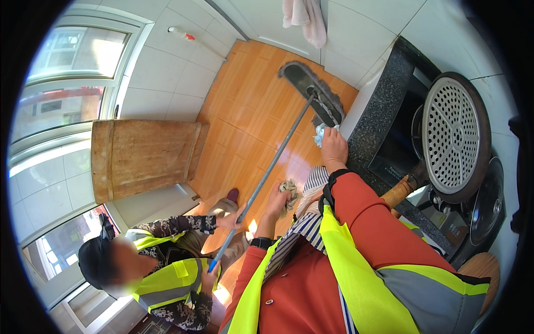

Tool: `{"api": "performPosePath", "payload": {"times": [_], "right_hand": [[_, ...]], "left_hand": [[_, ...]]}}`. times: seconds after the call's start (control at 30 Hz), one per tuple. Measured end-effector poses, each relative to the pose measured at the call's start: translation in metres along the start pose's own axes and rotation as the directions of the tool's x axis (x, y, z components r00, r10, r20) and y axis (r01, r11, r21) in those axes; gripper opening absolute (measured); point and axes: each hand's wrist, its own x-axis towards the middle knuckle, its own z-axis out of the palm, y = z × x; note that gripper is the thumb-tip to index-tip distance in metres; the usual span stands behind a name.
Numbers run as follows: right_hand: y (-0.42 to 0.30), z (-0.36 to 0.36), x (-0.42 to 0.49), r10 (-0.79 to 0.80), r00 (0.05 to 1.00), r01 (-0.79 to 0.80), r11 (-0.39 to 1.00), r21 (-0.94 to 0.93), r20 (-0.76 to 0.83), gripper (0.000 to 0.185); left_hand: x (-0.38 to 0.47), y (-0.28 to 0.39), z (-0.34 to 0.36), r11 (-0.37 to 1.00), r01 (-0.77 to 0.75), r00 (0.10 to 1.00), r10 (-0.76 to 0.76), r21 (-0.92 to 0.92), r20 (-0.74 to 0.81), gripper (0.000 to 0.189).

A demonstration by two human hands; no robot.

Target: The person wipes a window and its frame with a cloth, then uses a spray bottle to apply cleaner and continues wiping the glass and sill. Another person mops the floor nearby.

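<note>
My left hand [276, 202], with a dark band at the wrist, is closed on a crumpled beige cloth [288, 195] low in front of my body. Farther out, my right hand [335, 144] grips a light blue cloth [320, 134] near the edge of a dark speckled countertop [363, 121]. Just beyond that cloth, a flat mop head with grey fringe [311, 89] lies on the wood-patterned floor. Its long grey pole [275, 156] slants past my left hand to a co-worker, who holds it with both hands.
The co-worker in a reflective vest [171, 279] stands at the left. A wooden board [146, 156] leans below the window. On the right, a round perforated metal plate [454, 135] sits above the cooktop, beside a glass lid [487, 204]. A pink towel [311, 23] hangs at the top.
</note>
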Motion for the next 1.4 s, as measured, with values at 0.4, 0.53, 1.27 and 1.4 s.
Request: {"api": "performPosePath", "payload": {"times": [0.4, 0.53, 1.27, 1.4], "right_hand": [[0.002, -0.002, -0.001, -0.024, 1.0, 0.024, 1.0, 0.0, -0.002, 0.005], [0.002, -0.002, 0.0, -0.022, 1.0, 0.022, 1.0, 0.017, -0.007, 0.007], [0.001, -0.005, -0.001, -0.005, 1.0, 0.005, 1.0, -0.018, -0.018, 0.004], [0.0, -0.007, 0.001, -0.002, 1.0, 0.001, 1.0, -0.016, -0.017, 0.005]], "left_hand": [[-0.005, 0.005, 0.001, 1.0, -0.004, 1.0, 0.004, -0.022, -0.003, 0.044], [-0.006, 0.007, 0.002, 1.0, -0.005, 1.0, 0.005, -0.013, 0.006, 0.044], [-0.006, 0.006, 0.004, 1.0, 0.008, 0.999, -0.008, 0.005, -0.032, 0.046], [-0.002, 0.005, 0.001, 1.0, 0.013, 1.0, -0.013, -0.012, -0.023, 0.047]]}}
